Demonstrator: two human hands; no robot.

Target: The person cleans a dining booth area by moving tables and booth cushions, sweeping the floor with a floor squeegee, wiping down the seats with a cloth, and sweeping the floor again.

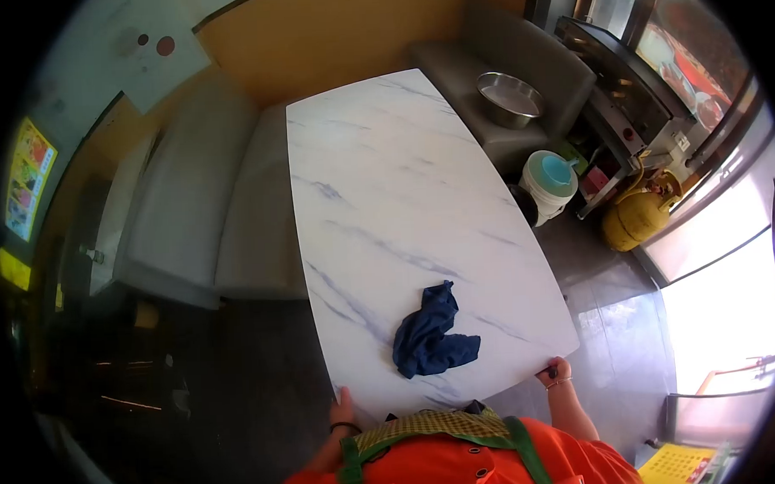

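Observation:
A white marble-patterned table [385, 182] stretches away in front of me. My left hand [343, 409] grips its near left corner, with the fingertips at the edge and a dark band round the wrist. At the near right corner my right hand [555, 372] is closed on the table edge, its lower fingers partly hidden; a thin bracelet circles that wrist. Between the hands, a crumpled dark blue cloth [433, 338] lies on the tabletop near its front end. Neither hand touches the cloth.
Grey padded benches [254, 221] flank the table. On the right bench [450, 65] sits a metal basin [510, 99]. Beyond the table's right edge stand a white bucket [550, 198] with a light blue container, a yellow gas cylinder [637, 220] and a metal cooking unit [625, 80].

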